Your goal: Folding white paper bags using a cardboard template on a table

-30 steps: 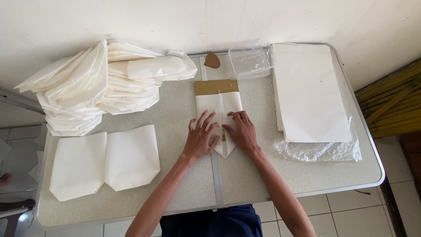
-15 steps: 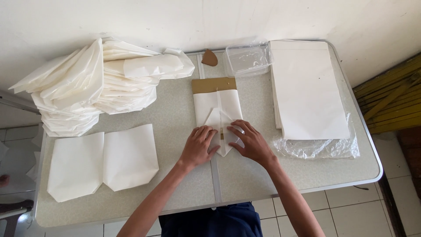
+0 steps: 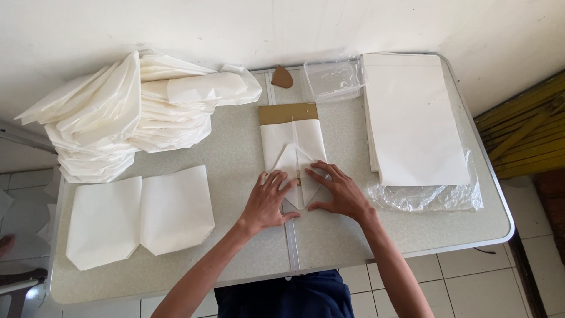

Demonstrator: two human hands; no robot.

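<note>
- Far left: a tall, loose heap of folded white paper bags (image 3: 126,112) stands against the wall, well apart from both hands.
- Near left: two flat white paper bags with pointed lower ends (image 3: 141,215) lie side by side, touching each other and untouched by either hand.
- Centre: the white paper sheet folded around a brown cardboard template (image 3: 293,144) lies across the centre seam of the grey folding table (image 3: 329,235). A brown strip of the template shows at the far end; the near end is folded into a point.
- The left hand (image 3: 268,203) lies flat, fingers spread, pressing the left flap of the point. It clamps nothing.
- The right hand (image 3: 338,191) lies flat likewise, its fingertips on the right flap. It also grips nothing.
- The folded point sits between the two hands, partly under their fingertips; the rest of the sheet extends away on the far side.
- Judgement: the fold is best made with even pressure from both palms, both flaps meeting at the centre line, and the template kept square to the seam so the creases match.
- Far centre: a small brown cardboard scrap (image 3: 282,76) and a clear plastic tub (image 3: 331,79).
- Right: a stack of flat white paper sheets (image 3: 412,118) rests on clear plastic wrapping (image 3: 435,197), near the right hand but apart from it.
</note>
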